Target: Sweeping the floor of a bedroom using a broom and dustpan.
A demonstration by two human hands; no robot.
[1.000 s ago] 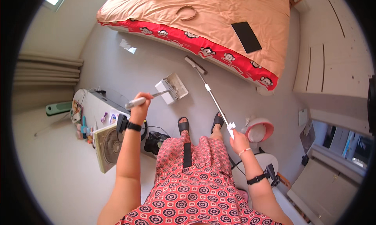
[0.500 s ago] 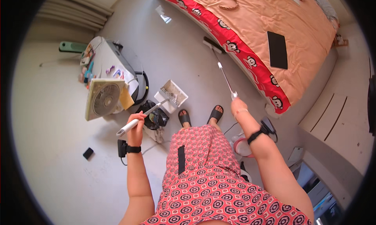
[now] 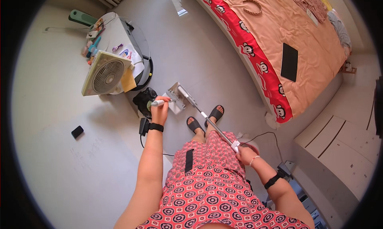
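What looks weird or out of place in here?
A pale patch on the floor, left of the bed, looks like stray litter, though I can't be sure. Also, a black strip sits on the patterned pink clothes, breaking their pattern.

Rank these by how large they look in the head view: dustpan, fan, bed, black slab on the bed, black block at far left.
1. Bed
2. Fan
3. Dustpan and black slab: too alike to rank
4. Black block
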